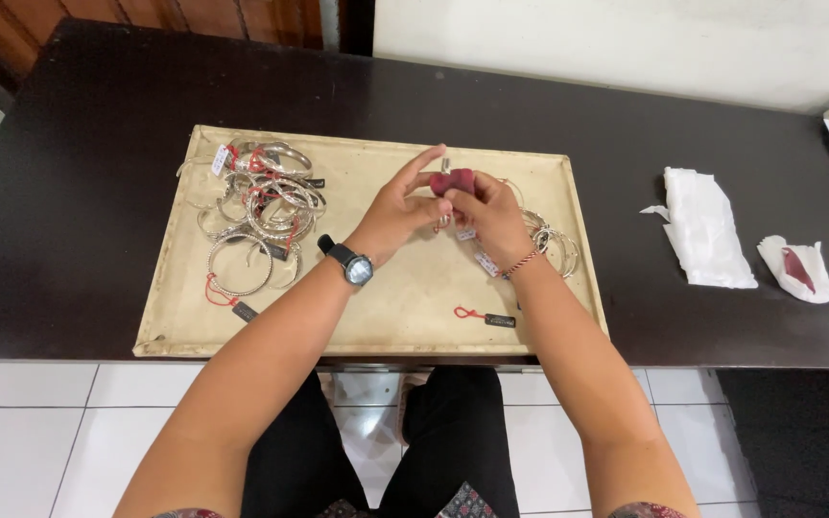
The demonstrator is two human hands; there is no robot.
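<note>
Head view: both hands' fingers (424, 206) pinch a red cloth (455, 180) above the tray (376, 317).

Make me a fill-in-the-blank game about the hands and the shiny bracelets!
1. Both hands hold a small ____ cloth over the tray.
2. The left hand has a black ____ on its wrist.
3. The big pile of bracelets lies at the ____ end of the tray.
4. The right hand has a thin ____ on its wrist.

Missing words: red; watch; left; string band
</note>
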